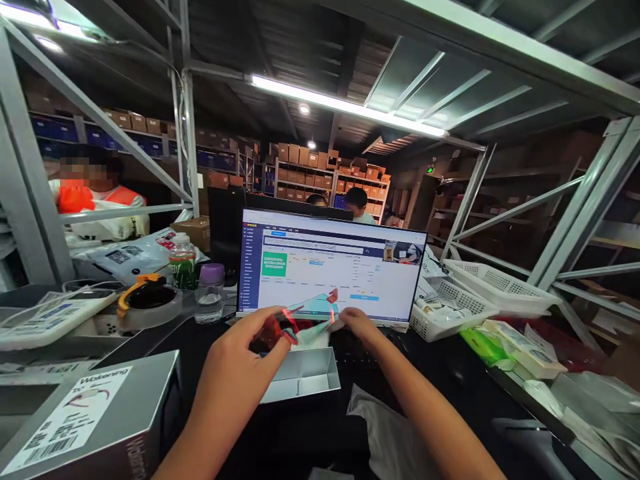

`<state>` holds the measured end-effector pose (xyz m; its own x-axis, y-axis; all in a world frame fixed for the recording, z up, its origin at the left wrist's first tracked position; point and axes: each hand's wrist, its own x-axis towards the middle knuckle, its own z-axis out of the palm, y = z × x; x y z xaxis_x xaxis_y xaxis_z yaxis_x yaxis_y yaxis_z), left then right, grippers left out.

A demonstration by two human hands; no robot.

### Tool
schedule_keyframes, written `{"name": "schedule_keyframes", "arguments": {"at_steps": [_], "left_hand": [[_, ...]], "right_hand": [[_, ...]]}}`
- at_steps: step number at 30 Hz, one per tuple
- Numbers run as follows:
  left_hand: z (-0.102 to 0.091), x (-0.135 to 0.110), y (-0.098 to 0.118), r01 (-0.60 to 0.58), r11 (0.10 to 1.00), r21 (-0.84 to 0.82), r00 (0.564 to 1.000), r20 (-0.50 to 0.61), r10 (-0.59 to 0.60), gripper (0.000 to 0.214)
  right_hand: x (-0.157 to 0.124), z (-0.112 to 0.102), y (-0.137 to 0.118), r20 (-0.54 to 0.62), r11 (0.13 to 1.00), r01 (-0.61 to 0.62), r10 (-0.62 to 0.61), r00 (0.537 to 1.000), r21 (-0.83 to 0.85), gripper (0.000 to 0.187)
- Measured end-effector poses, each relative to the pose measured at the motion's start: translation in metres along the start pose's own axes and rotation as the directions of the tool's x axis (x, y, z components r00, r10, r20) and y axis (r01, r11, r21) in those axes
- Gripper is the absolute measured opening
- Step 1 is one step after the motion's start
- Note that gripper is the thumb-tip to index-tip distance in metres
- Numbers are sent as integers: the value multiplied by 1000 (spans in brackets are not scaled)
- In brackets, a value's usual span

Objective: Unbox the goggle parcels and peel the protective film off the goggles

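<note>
My left hand (255, 340) and my right hand (357, 323) are closed on the two ends of a small flat packet (313, 317) with teal and red print, held just in front of the laptop screen (330, 267). A red glow lights the packet and my left fingertips. Below the packet lies an open grey box tray (305, 373) on the dark table. The laptop keyboard is mostly hidden behind my hands.
A grey labelled box (90, 420) stands at the near left. Tape rolls (147, 300), two bottles (210, 290) and parcels sit at the left. White baskets (475, 293) and packets lie right. People work behind the metal shelving.
</note>
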<state>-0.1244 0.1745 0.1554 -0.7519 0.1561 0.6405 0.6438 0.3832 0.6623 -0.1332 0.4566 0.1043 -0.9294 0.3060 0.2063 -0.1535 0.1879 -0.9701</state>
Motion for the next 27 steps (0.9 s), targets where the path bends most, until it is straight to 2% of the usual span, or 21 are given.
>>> {"name": "schedule_keyframes", "arguments": {"at_steps": [2,4,8,10,12,15,17,19,20,24,27], "left_hand": [[3,0,0,-2,1000,9,1000,20,2,30],[6,-2,1,9,1000,26,999,46,-10,26],[9,-7,7,52,996,77,989,131,-62,17],[12,-10,10,47,994,100,989,138,-60,18],[17,-14,13,23,995,96,993,113,-34,21],[27,-23,16,-22,997,74,998,58,17,31],[33,-32,20,-57,994,96,998,38,53,36],[37,-41,25,-96,983,159,995,26,93,37],[38,-45,27,-122,972,202,993,25,119,37],[41,-58,33,-270,895,355,957,-6,292,37],[47,-61,32,-377,844,382,900,-66,431,35]], "right_hand": [[-2,-11,-1,-57,997,-5,9,998,72,30],[-12,-30,-8,-122,989,21,-3,993,149,27],[-49,-69,-39,-232,951,107,-39,972,291,27],[-72,-73,-57,-228,915,108,-18,974,389,29],[-95,-60,-69,-166,838,81,11,986,539,31],[-127,-17,-74,-111,710,107,-42,993,696,28],[-143,14,-69,-9,720,86,-110,994,688,26],[-152,36,-64,128,783,69,-187,974,618,25],[-154,42,-61,163,818,104,-235,958,566,25],[-151,45,-54,106,856,334,-404,909,395,21],[-151,48,-50,-73,858,435,-432,899,272,9]]}}
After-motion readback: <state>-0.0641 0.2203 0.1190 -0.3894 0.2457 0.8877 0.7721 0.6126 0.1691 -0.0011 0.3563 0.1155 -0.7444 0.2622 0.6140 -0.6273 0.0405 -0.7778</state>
